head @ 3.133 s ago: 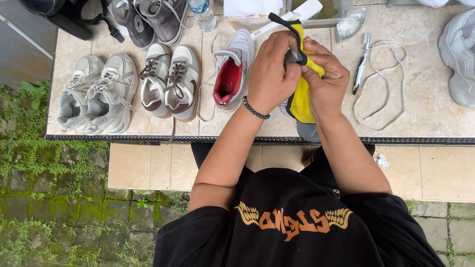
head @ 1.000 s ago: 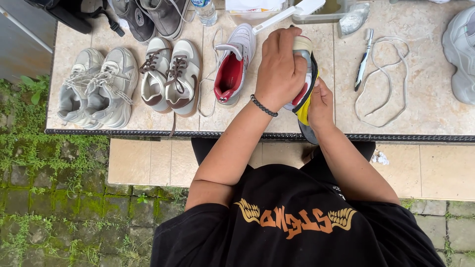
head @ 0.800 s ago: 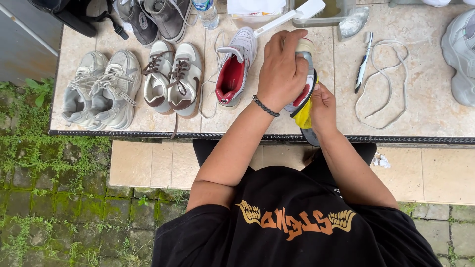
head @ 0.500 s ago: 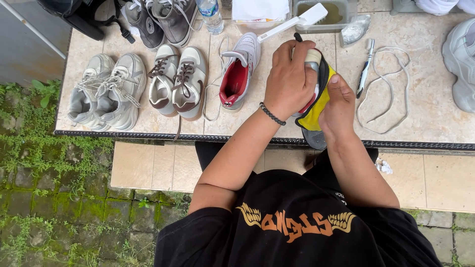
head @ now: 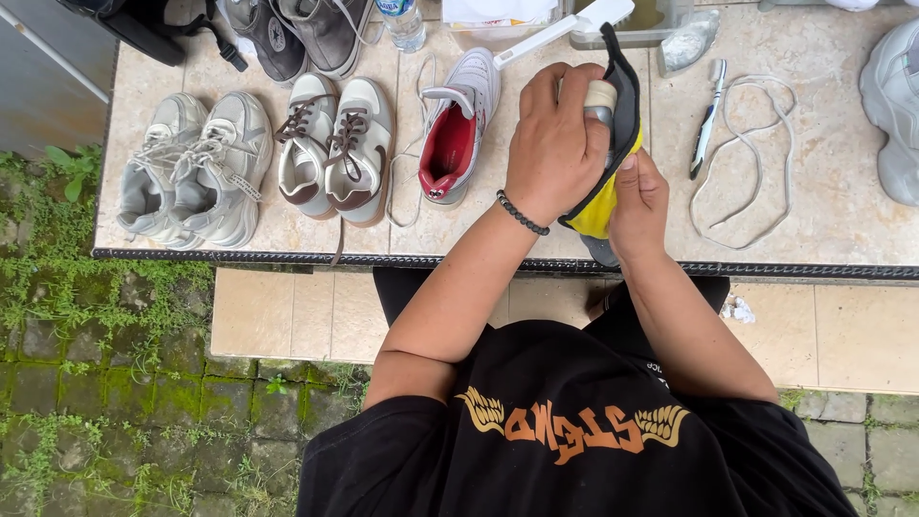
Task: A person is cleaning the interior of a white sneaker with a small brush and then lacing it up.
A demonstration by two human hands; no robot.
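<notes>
My left hand (head: 555, 144), with a dark bead bracelet on its wrist, is closed over the top of a black and yellow shoe (head: 613, 182). The shoe is held upright above the tiled table's (head: 536, 239) near edge. A pale rounded piece (head: 601, 96) shows at my fingertips; what it is I cannot tell. My right hand (head: 641, 201) grips the same shoe from its lower right side, thumb against the yellow part. Most of the shoe is hidden by both hands.
On the table lie a white sneaker with red lining (head: 459, 124), a cream and brown pair (head: 330, 144), a grey pair (head: 191, 172), dark shoes (head: 297, 33), a bottle (head: 402, 19), a white brush (head: 565, 29), a pen-like tool (head: 708, 115), a loose white lace (head: 756, 163) and a grey shoe (head: 890, 105).
The shoe has been turned in my hands: its yellow face showed widely before, now the black edge stands up. My left hand has slid over its top, and the right has shifted lower.
</notes>
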